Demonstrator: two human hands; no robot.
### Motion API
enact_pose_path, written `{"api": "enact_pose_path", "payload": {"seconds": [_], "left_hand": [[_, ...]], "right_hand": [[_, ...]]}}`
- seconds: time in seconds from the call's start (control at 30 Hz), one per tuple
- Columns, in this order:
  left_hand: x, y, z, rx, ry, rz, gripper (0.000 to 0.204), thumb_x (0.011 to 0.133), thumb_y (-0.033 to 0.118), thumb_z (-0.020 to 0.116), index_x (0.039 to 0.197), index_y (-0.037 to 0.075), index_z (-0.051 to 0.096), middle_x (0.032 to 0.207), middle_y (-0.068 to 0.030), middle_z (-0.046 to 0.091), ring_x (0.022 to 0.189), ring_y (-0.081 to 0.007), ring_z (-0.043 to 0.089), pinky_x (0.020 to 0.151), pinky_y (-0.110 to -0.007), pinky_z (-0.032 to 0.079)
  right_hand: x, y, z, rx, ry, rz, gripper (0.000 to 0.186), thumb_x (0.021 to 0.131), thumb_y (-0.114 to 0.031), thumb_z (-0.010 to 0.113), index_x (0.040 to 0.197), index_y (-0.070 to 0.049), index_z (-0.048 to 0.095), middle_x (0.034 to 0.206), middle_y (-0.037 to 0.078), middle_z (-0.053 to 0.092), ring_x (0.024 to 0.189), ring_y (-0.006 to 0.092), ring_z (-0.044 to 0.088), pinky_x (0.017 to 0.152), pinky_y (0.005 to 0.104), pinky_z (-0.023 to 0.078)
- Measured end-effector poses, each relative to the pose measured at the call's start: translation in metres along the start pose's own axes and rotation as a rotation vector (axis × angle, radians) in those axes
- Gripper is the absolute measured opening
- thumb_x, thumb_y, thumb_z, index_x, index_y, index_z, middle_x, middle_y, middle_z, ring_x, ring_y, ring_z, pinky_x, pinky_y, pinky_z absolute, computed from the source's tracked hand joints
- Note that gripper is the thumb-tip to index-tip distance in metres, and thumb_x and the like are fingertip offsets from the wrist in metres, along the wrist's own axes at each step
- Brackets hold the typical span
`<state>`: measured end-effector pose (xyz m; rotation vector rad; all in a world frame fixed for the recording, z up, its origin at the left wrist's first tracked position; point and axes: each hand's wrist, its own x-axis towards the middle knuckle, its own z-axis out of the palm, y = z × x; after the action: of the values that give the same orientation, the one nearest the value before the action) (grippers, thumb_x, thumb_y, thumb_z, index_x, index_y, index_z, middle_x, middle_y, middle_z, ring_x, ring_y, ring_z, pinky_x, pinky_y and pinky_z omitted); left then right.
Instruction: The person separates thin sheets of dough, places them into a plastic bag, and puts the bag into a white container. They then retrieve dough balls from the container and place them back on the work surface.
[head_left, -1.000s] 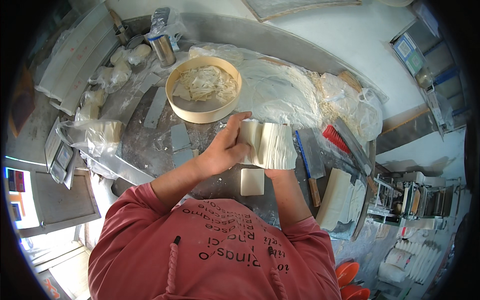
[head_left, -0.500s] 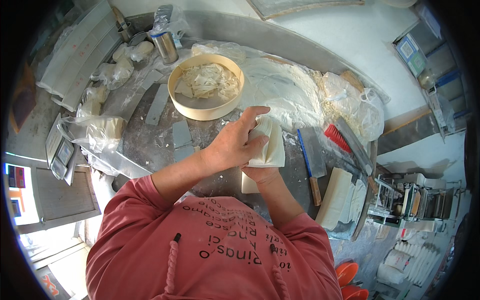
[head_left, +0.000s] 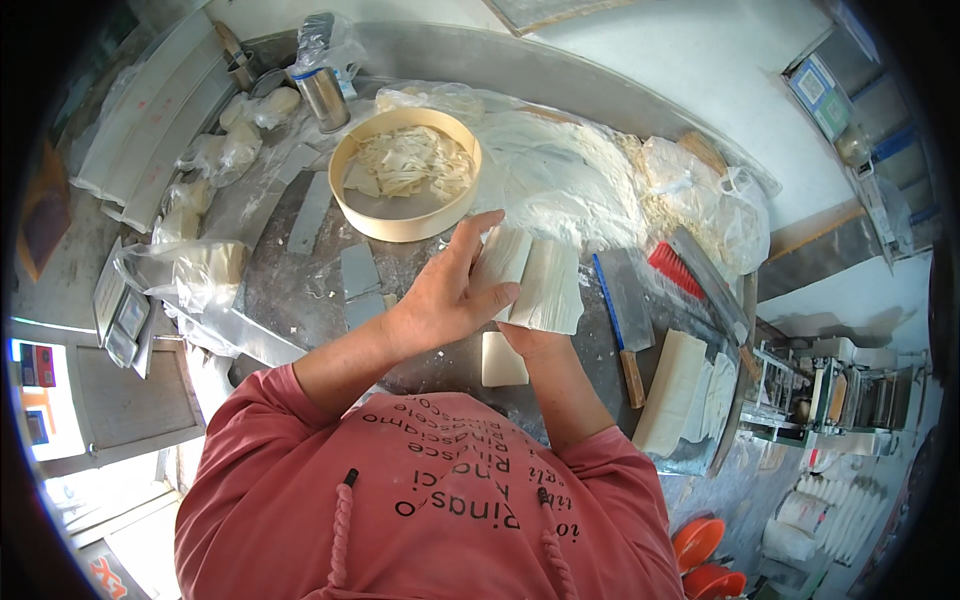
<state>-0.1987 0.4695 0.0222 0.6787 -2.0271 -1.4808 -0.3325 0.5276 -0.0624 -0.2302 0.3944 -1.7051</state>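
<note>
My left hand (head_left: 450,295) is closed on the left side of a thick stack of thin cream dough sheets (head_left: 545,280), its thumb across the lower edge. The stack is parted into two portions, with many thin edges showing. My right hand (head_left: 532,342) supports it from underneath, most of its fingers hidden behind the stack. Below them a cream square block (head_left: 505,362) lies on the dark, floury worktop (head_left: 300,310). Right of the stack lies a cleaver (head_left: 622,300) with a blue spine and wooden handle.
A round wooden tray (head_left: 400,228) of flat noodles stands behind my hands, beside spread flour (head_left: 550,170). Grey plates (head_left: 360,275) lie left. A red brush (head_left: 675,270), long blade (head_left: 708,285) and wrapped dough (head_left: 665,395) are right, near a metal machine (head_left: 835,400). Plastic bags (head_left: 205,265) line the left.
Both hands have turned the stack: half a second ago it was narrower and partly covered by my left hand; now it is spread wider in two portions, with my left hand slightly further left.
</note>
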Motion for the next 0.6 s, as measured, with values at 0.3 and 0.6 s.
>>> {"api": "enact_pose_path", "payload": {"seconds": [0.3,0.6], "left_hand": [[-0.006,0.007,-0.008,0.166,-0.029,-0.131,0.068,0.078,0.005,0.062,0.133,0.002,0.022,0.084,-0.0088,0.050,0.072,-0.0127,0.047,0.064,-0.026,0.039],[-0.003,-0.010,-0.001,-0.104,0.067,-0.069,0.054,0.080,0.004,0.054,0.128,0.001,0.028,0.077,-0.0050,0.045,0.067,-0.0123,0.044,0.062,-0.026,0.038]], "right_hand": [[0.000,-0.002,0.012,-0.294,0.249,0.024,0.041,0.091,-0.042,0.040,0.118,-0.012,0.048,0.112,0.004,0.054,0.104,0.0193,0.053,0.084,0.0353,0.047],[0.002,-0.007,0.029,-0.310,0.416,0.113,0.046,0.092,-0.050,0.034,0.116,-0.014,0.050,0.111,0.002,0.054,0.103,0.0166,0.053,0.084,0.0322,0.047]]}}
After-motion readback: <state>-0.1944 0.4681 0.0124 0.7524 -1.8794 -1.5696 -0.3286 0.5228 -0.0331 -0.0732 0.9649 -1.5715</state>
